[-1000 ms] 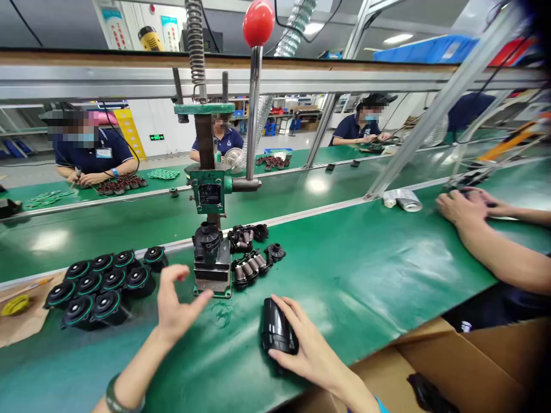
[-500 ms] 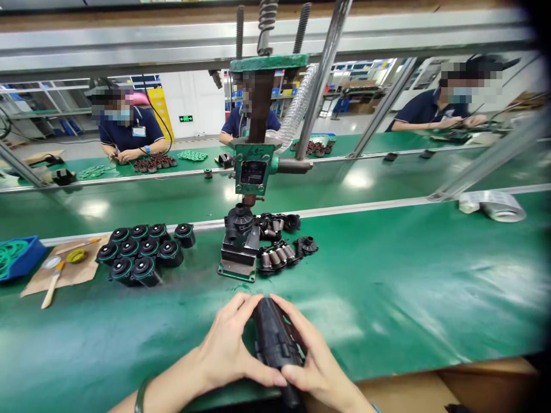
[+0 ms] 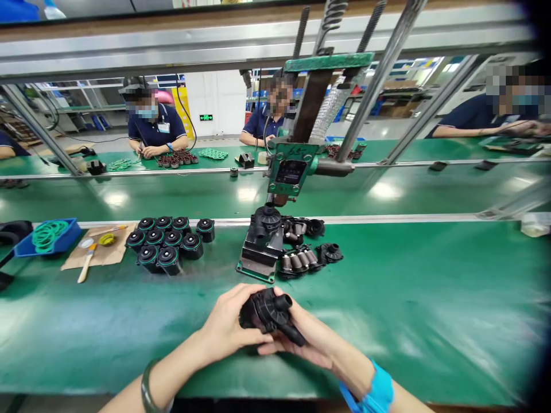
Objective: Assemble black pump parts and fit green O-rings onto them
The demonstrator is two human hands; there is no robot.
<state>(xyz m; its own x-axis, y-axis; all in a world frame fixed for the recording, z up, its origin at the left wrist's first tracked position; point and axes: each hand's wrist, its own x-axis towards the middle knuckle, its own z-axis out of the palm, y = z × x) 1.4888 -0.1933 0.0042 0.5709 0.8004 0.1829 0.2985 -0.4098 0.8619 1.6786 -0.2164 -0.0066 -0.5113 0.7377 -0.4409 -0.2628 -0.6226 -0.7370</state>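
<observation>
Both my hands hold one black plastic pump housing [image 3: 271, 312] above the green bench, its round spout tilted up to the right. My left hand [image 3: 228, 321] grips its left side, thumb underneath. Around its right side and underside is my right hand [image 3: 307, 338], its fingers partly hidden by the part. Just beyond stands a green-framed press [image 3: 293, 166] with a similar black housing [image 3: 266, 223] on its metal fixture [image 3: 258, 252]. To the fixture's right lie several motor parts [image 3: 301, 261] and a loose black cover [image 3: 330, 252].
Several black housings with green rings [image 3: 166, 244] stand on the left. Farther left are a brush [image 3: 87, 264] on brown paper [image 3: 71, 258] and a blue tray [image 3: 26, 248] of green rings. People work beyond the metal rail [image 3: 193, 172].
The housing has turned in my hands, so its spout now faces up and right. Both hands have shifted their hold around it. The view has swung left.
</observation>
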